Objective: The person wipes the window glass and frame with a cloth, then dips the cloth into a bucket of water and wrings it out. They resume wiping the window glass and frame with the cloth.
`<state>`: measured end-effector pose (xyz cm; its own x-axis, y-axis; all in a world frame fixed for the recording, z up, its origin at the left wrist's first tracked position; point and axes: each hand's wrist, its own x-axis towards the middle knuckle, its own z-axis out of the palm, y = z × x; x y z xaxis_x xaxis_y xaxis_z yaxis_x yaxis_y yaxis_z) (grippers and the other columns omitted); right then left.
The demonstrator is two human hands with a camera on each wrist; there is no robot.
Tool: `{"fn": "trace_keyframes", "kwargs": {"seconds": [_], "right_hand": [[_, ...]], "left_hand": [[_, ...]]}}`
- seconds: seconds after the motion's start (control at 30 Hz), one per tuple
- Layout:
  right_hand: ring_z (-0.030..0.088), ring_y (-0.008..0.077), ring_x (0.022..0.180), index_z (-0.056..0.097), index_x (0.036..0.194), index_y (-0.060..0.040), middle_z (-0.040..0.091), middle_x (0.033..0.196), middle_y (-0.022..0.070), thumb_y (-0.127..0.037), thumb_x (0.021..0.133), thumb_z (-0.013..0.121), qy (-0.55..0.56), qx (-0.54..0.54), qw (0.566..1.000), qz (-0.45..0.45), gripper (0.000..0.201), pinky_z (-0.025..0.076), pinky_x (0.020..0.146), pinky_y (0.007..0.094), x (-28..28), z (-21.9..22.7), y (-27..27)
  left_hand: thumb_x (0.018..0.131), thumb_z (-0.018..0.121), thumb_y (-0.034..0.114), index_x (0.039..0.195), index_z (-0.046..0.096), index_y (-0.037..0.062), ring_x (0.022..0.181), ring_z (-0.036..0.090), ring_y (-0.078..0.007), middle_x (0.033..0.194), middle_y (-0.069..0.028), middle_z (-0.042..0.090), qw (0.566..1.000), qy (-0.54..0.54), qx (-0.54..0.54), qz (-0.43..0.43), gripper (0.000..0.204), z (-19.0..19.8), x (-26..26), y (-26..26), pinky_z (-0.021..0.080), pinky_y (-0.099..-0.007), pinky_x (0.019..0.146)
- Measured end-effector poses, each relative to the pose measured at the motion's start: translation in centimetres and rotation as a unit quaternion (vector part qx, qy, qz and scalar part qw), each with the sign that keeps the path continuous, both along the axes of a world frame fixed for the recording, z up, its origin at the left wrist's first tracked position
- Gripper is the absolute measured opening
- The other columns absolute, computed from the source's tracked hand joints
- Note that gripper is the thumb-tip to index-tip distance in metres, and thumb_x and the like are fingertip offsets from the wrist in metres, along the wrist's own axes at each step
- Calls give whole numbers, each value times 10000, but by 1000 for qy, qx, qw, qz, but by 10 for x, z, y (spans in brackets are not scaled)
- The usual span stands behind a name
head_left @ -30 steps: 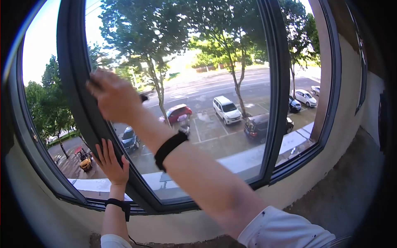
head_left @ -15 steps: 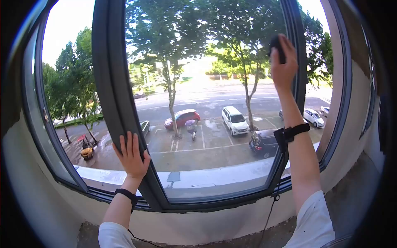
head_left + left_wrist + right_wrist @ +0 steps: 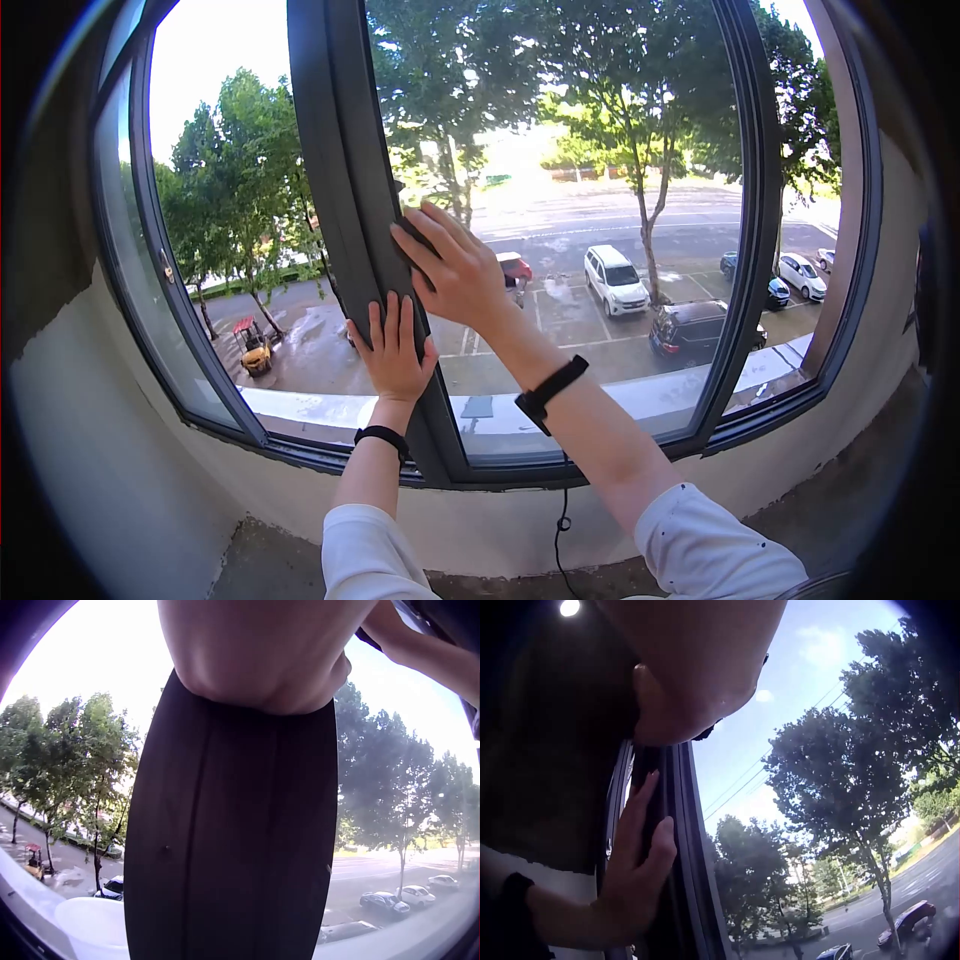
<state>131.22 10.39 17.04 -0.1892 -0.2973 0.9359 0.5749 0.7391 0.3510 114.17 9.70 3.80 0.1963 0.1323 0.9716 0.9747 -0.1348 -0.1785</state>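
Observation:
My left hand (image 3: 395, 350) presses flat on the lower part of the dark window frame upright (image 3: 345, 150), fingers straight and pointing up. Just above and right of it, my right hand (image 3: 458, 275) is at the right edge of the same upright, where it meets the glass (image 3: 560, 370). A black cloth or pad (image 3: 705, 735), mostly hidden, shows at the edge of the right hand in the right wrist view; that hand holds it against the window. In the left wrist view, the upright fills the middle below the left hand.
A second dark upright (image 3: 757, 200) stands to the right, and a low wall (image 3: 500, 520) runs under the window. A black cord (image 3: 562, 525) hangs below the sill. Outside are trees, a white car (image 3: 615, 280) and a yellow vehicle (image 3: 255, 355).
My right hand swept from the left upright across to the right side of the pane, then came back to the left upright. The left hand stays on the frame while the view shifts.

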Motion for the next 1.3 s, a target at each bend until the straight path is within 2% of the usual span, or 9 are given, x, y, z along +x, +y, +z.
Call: {"fn": "trace_keyframes", "kwargs": {"seconds": [0.23, 0.43, 0.63, 0.8, 0.93, 1.07, 1.1, 1.13, 1.3], "right_hand": [[565, 385, 1305, 689, 1277, -86, 590, 1393, 143, -57, 790, 648, 113, 4, 991, -69, 490, 528, 1042, 450, 82, 24, 0], [531, 382, 1346, 655, 1331, -99, 558, 1436, 140, -66, 814, 631, 167, 15, 981, -93, 518, 524, 1052, 448, 31, 61, 6], [572, 347, 1307, 711, 1245, -104, 599, 1389, 113, -68, 749, 660, 56, -57, 996, -44, 500, 534, 1036, 443, -4, -37, -14], [541, 392, 1346, 687, 1305, -61, 570, 1442, 170, -21, 766, 620, 54, -61, 985, -151, 544, 478, 1104, 470, 103, -94, -12], [582, 392, 1261, 620, 1381, -44, 564, 1431, 204, -84, 900, 645, 270, -10, 938, -216, 483, 476, 1074, 437, 149, -2, 0], [604, 361, 1221, 681, 1322, -135, 603, 1376, 155, -84, 846, 665, 214, 64, 965, -137, 478, 512, 1031, 421, 89, 58, 14], [607, 387, 1100, 691, 1200, -53, 627, 1236, 199, -53, 779, 715, 178, 88, 972, -124, 422, 514, 977, 398, 65, 55, 5], [601, 396, 1148, 644, 1342, -78, 618, 1293, 193, -55, 827, 686, 135, 30, 986, -97, 517, 498, 1033, 415, 44, 41, -9], [600, 325, 1268, 728, 1268, -190, 623, 1358, 82, -38, 757, 713, 50, -44, 996, -59, 533, 530, 1040, 419, 7, -78, -5]], "left_hand": [[894, 597, 337, 1525, 466, 155, 1513, 293, -311, 1600, -54, 415, 1000, -11, -10, 6, 669, -3, 4, 1, 107, -680, 1221], [927, 510, 336, 1522, 475, 148, 1525, 277, -301, 1609, -59, 405, 1000, -1, -20, 0, 625, -2, 2, -3, 101, -683, 1219], [914, 474, 273, 1540, 447, 138, 1543, 238, -297, 1626, -61, 376, 999, -12, -32, -18, 641, -2, 3, -4, 64, -683, 1221], [914, 475, 263, 1538, 453, 148, 1544, 235, -292, 1629, -55, 373, 999, -16, -39, -11, 635, -3, 2, -5, 69, -669, 1227], [948, 431, 247, 1526, 470, 100, 1538, 250, -329, 1613, -89, 399, 998, -3, -49, -38, 597, -2, 2, -7, 64, -650, 1230], [932, 456, 250, 1527, 472, 131, 1536, 261, -302, 1613, -62, 401, 999, -10, -32, -33, 607, -2, 4, -3, 68, -655, 1228], [913, 479, 248, 1527, 476, 160, 1535, 268, -278, 1613, -40, 403, 999, -17, -17, -38, 620, -2, 2, -2, 80, -662, 1227], [913, 479, 248, 1527, 476, 160, 1535, 268, -278, 1613, -40, 403, 999, -15, -32, -30, 620, 0, 1, 0, 80, -662, 1227], [891, 489, 181, 1531, 460, 122, 1535, 258, -323, 1609, -74, 409, 999, -9, -18, -25, 643, 1, 3, -2, 43, -645, 1228]]}}
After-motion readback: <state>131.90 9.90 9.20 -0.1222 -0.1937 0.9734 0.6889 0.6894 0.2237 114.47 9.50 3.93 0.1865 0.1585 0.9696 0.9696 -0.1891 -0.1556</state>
